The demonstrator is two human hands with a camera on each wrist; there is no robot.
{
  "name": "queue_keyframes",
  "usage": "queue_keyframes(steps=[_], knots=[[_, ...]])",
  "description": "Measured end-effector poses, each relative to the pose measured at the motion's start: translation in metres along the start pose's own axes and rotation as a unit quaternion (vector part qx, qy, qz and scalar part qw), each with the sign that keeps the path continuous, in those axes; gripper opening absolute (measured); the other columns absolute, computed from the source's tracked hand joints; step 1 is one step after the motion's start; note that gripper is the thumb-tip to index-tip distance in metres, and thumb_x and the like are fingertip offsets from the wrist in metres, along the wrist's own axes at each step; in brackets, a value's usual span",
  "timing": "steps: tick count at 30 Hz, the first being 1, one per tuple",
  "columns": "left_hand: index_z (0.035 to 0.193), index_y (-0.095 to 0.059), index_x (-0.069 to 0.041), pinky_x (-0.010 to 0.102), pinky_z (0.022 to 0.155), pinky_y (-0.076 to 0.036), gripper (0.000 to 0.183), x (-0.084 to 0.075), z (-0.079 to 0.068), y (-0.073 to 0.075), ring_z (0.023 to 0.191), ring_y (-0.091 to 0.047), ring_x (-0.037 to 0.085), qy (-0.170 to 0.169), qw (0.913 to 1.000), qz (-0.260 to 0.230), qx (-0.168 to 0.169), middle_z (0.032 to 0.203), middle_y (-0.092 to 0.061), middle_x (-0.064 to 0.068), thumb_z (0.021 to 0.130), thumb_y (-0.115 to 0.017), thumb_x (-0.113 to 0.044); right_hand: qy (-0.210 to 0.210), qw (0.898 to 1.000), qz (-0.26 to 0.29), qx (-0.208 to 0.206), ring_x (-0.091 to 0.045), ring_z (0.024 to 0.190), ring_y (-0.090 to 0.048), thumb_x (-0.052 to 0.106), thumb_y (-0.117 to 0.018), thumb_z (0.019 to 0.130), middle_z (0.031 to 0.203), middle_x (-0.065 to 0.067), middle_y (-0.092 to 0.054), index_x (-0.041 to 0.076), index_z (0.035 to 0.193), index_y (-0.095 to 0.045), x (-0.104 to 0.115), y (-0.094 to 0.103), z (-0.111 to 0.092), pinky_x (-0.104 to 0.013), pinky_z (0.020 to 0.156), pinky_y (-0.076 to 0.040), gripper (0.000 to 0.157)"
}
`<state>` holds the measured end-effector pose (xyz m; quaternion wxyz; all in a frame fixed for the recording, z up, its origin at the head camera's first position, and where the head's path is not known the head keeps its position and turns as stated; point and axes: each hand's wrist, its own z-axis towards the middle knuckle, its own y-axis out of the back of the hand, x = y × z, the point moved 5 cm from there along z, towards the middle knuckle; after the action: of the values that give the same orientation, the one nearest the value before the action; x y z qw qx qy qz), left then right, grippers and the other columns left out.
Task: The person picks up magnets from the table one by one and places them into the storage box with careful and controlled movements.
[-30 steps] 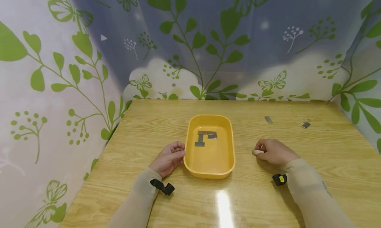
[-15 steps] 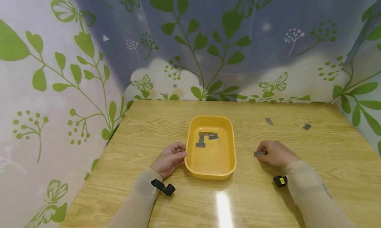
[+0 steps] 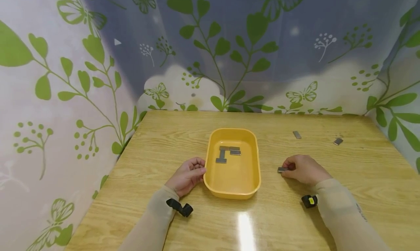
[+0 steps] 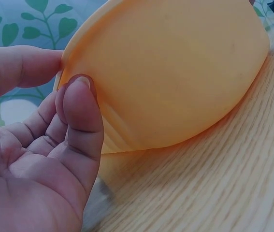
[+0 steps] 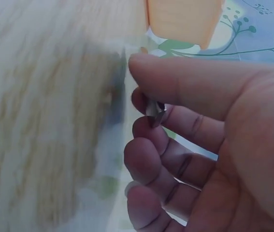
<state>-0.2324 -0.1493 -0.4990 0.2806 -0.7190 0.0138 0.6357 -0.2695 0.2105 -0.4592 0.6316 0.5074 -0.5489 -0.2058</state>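
A yellow plastic tub [image 3: 234,176] with rounded corners stands on the table, several small flat grey rectangular pieces [image 3: 221,161] lying inside it in its far left part. At the tub's left side my left hand [image 3: 184,176] holds the rim; in the left wrist view the thumb and curled fingertips [image 4: 83,99] meet the edge and outer wall. To the right of the tub, my right hand [image 3: 305,169] pinches a similar small grey piece [image 3: 281,169] between thumb and fingers, low over the table. The right wrist view shows its shiny end [image 5: 157,116], the rest hidden by the fingers.
Two more grey pieces, one nearer the middle [image 3: 296,134] and one farther right [image 3: 338,141], lie on the wooden table [image 3: 183,134] beyond my right hand. A leaf-patterned curtain [image 3: 223,54] hangs along the back and sides.
In my right hand the grey piece has turned, its pale face first showing, then its dark face, and it now sticks out less. My left hand and the tub have stayed put.
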Motion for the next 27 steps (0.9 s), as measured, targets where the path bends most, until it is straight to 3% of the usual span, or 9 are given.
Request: queue_keyframes(steps=[7,13,17,27], knots=[[0.115,-0.041,0.014,0.027,0.069,-0.051,0.03,-0.001,-0.001,0.0,0.082,-0.059,0.018,0.0,1.0,0.003,0.002,0.096,-0.055,0.014,0.094,-0.057,0.0,0.03,0.999,0.019,-0.032,-0.014,0.071,-0.053,0.021,-0.07,0.088,0.08,0.003,-0.061,0.012,0.092,-0.067,0.009,0.009,0.002,-0.032,0.064,-0.046,0.011],[0.116,-0.04,0.015,0.027,0.069,-0.051,0.031,-0.001,0.0,0.0,0.082,-0.059,0.018,-0.004,1.0,0.003,0.006,0.096,-0.055,0.014,0.094,-0.057,0.0,0.054,0.997,0.021,-0.053,-0.015,0.069,-0.052,0.021,-0.069,0.089,0.078,0.003,-0.06,0.012,0.093,-0.066,0.035,0.024,0.005,-0.031,0.061,-0.045,0.011],[0.114,-0.042,0.012,0.027,0.069,-0.051,0.027,-0.002,0.0,-0.001,0.082,-0.059,0.018,-0.006,1.0,0.003,0.006,0.095,-0.055,0.013,0.094,-0.056,0.0,0.077,0.996,0.008,-0.052,-0.014,0.067,-0.051,0.022,-0.069,0.089,0.077,0.003,-0.058,0.013,0.093,-0.066,0.054,0.033,0.01,-0.031,0.06,-0.044,0.011],[0.115,-0.042,0.013,0.027,0.069,-0.051,0.033,-0.002,-0.001,-0.002,0.082,-0.058,0.018,0.001,1.0,0.0,0.002,0.095,-0.055,0.013,0.092,-0.061,-0.002,0.088,0.995,-0.002,-0.044,-0.015,0.069,-0.052,0.021,-0.07,0.089,0.078,0.003,-0.059,0.013,0.093,-0.066,0.08,0.039,0.015,-0.033,0.064,-0.045,0.01]])
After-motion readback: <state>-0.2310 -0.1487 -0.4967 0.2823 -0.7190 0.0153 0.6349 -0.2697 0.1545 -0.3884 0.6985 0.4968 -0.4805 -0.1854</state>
